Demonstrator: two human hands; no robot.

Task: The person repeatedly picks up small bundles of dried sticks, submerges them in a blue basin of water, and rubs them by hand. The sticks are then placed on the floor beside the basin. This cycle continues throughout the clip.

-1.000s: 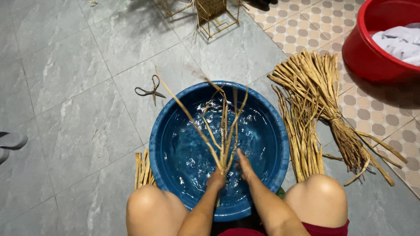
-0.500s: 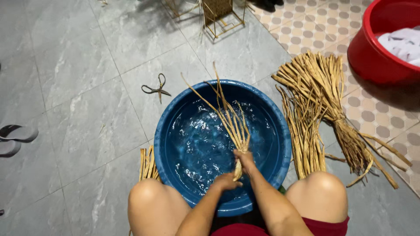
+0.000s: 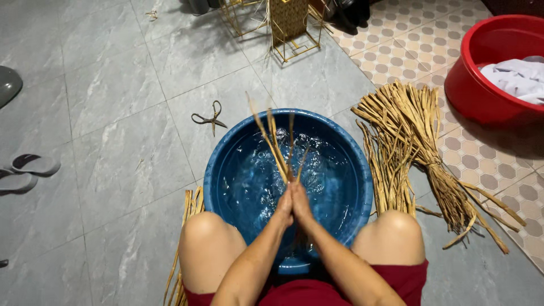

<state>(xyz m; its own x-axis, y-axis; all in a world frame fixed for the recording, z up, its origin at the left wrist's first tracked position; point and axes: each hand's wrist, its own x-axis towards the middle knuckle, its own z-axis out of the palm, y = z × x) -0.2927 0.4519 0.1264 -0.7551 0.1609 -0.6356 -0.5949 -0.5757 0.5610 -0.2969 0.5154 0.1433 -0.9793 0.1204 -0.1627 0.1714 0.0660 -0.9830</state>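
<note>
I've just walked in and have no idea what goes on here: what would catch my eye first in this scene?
First the blue basin of water on the grey tiled floor, between the person's knees. Above it the left hand and right hand are pressed together around a small bunch of straw strips that fan upward. To the right lies a big bundle of dry straw, with a red tub beyond it.

Fibre strips point(image 3: 276, 148) motion-blurred above pressed hands; lower ends hidden between palms. Red tub point(image 3: 492, 73) cut by right edge. Grey sandals point(image 3: 25, 171) cut at left edge.
</note>
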